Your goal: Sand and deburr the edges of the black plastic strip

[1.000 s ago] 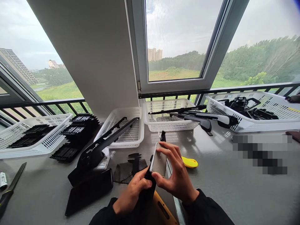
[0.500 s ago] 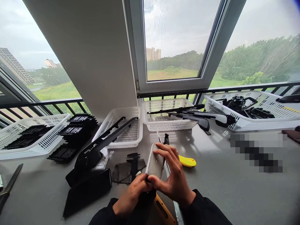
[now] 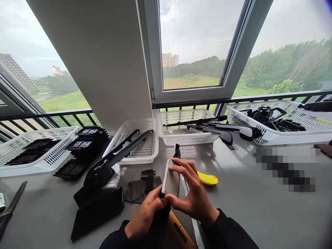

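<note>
In the lower middle, my right hand (image 3: 193, 193) pinches a grey rectangular block (image 3: 172, 181) with a pale edge, thumb at its near end and fingertips at its far end. My left hand (image 3: 147, 211) closes around a long black plastic part (image 3: 161, 221) close to the block's near left corner. A black tip (image 3: 177, 151), apparently of that part, shows beyond the block; the middle is hidden. Under the hands lie an orange tool (image 3: 181, 231) with a slot and a metal strip (image 3: 197, 235). Beside my right hand is a yellow handle (image 3: 208, 178).
Black calipers (image 3: 148, 180) rest on a dark cloth (image 3: 132, 192). A phone (image 3: 98, 214), black rail-like parts (image 3: 101, 173) and stacked black parts (image 3: 88, 145) stand left. White baskets (image 3: 137, 159) line the window side. A long blade (image 3: 17, 199) lies far left.
The black tip beyond the block has swung left and now sits nearer the block. The block has turned slightly in my hand. My left fingers have shifted up along its left edge.
</note>
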A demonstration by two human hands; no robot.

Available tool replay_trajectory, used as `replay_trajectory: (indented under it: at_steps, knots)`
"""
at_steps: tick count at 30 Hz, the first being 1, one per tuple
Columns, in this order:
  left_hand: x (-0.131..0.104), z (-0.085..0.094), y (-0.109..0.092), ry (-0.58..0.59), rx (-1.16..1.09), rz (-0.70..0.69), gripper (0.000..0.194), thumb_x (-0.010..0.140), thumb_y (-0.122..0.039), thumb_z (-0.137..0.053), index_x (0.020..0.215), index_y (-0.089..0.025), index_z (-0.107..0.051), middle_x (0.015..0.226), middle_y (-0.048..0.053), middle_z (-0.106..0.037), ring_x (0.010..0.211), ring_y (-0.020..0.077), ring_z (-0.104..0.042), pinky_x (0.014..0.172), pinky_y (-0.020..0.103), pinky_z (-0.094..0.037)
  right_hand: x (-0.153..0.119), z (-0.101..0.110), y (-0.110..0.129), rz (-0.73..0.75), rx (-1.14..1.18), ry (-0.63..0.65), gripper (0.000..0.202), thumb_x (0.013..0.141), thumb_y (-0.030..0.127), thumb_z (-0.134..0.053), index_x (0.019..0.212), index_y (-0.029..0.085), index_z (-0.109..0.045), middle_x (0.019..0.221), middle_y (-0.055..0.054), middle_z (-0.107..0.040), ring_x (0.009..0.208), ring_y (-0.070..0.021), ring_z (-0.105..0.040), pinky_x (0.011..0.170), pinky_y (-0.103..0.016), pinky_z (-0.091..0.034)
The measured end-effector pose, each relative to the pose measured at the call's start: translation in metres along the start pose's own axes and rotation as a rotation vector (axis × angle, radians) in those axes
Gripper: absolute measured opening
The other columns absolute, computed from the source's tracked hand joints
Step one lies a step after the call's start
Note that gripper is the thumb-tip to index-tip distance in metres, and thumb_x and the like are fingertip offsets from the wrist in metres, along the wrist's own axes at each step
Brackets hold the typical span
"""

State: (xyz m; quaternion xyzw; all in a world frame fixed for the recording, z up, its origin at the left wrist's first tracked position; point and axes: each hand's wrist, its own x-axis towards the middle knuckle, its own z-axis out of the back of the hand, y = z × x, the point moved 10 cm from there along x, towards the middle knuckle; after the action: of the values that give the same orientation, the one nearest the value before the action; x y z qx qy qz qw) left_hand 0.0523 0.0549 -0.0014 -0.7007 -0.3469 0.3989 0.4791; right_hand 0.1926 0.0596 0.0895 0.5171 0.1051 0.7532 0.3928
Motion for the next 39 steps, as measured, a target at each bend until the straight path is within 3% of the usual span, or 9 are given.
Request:
replay_trajectory:
  at_steps: [6,11,17,22,27,31,36,39]
  knots:
    - [-0.001,-0.012,-0.013,0.076,-0.043,-0.016,0.039,0.080,-0.038,-0.071,0.113,-0.018,-0.079,0.079,-0.002,-0.048,0.079,0.0183,-0.043,0.083,0.030,-0.040,0.001,0.012,-0.014,-0.088,-0.074,-0.067,0.045,0.091,0.037,-0.077,0.133,0.028,-0.064,0.148,-0.011,-0.063,0.135,-0.0351,-0.056,0.111,-0.054,-0.052]
    - [0.002,-0.010,-0.014,0.076,0.023,-0.062,0.044,0.083,-0.037,-0.067,0.121,-0.018,-0.078,0.086,0.002,-0.060,0.096,0.0253,-0.053,0.093,0.034,-0.043,-0.001,0.002,-0.006,0.000,-0.029,0.017,0.053,0.083,0.038,-0.080,0.132,0.028,-0.066,0.149,-0.010,-0.062,0.135,-0.0357,-0.056,0.111,-0.054,-0.052]
    - [0.004,-0.012,-0.019,0.081,0.085,-0.103,0.049,0.087,-0.039,-0.066,0.128,-0.016,-0.075,0.100,0.004,-0.068,0.093,0.0234,-0.054,0.091,0.034,-0.043,-0.001,0.009,-0.022,-0.125,-0.105,-0.050,0.047,0.088,0.030,-0.077,0.134,0.029,-0.064,0.149,-0.010,-0.061,0.136,-0.0354,-0.053,0.112,-0.056,-0.050]
    - [0.001,-0.013,-0.034,0.010,0.131,-0.160,0.047,0.091,-0.034,-0.062,0.133,-0.015,-0.072,0.116,0.008,-0.074,0.111,0.0296,-0.061,0.101,0.037,-0.047,-0.001,-0.003,-0.010,-0.038,-0.009,0.057,0.057,0.080,0.029,-0.082,0.134,0.030,-0.063,0.152,-0.008,-0.059,0.137,-0.0342,-0.052,0.113,-0.052,-0.051]
    - [-0.006,-0.026,-0.046,0.015,0.259,-0.217,0.052,0.096,-0.034,-0.059,0.144,-0.015,-0.066,0.131,0.011,-0.075,0.130,0.0354,-0.062,0.117,0.043,-0.043,-0.002,0.011,-0.034,-0.191,-0.086,-0.076,0.040,0.092,0.035,-0.077,0.130,0.029,-0.067,0.141,-0.010,-0.065,0.131,-0.0340,-0.058,0.109,-0.052,-0.052]
    - [-0.009,-0.029,-0.045,0.029,0.285,-0.228,0.052,0.098,-0.037,-0.058,0.145,-0.015,-0.065,0.135,0.012,-0.075,0.135,0.0372,-0.061,0.115,0.043,-0.047,-0.003,0.021,-0.044,-0.239,-0.102,-0.119,0.030,0.096,0.035,-0.070,0.125,0.028,-0.069,0.138,-0.009,-0.068,0.129,-0.0334,-0.061,0.107,-0.052,-0.051]
    - [-0.007,-0.021,-0.044,-0.006,0.263,-0.253,0.054,0.100,-0.042,-0.057,0.147,-0.014,-0.062,0.132,0.012,-0.075,0.129,0.0362,-0.064,0.111,0.043,-0.049,0.000,0.021,-0.027,-0.145,-0.077,-0.075,0.021,0.092,0.030,-0.068,0.112,0.026,-0.070,0.136,-0.008,-0.068,0.124,-0.0330,-0.059,0.101,-0.050,-0.052]
    - [-0.006,-0.026,-0.041,0.017,0.306,-0.249,0.050,0.098,-0.036,-0.057,0.142,-0.014,-0.064,0.127,0.011,-0.074,0.124,0.0339,-0.063,0.114,0.043,-0.046,0.002,0.015,-0.011,-0.045,-0.050,-0.031,0.036,0.092,0.037,-0.075,0.126,0.027,-0.067,0.139,-0.009,-0.066,0.126,-0.0335,-0.059,0.104,-0.050,-0.053]
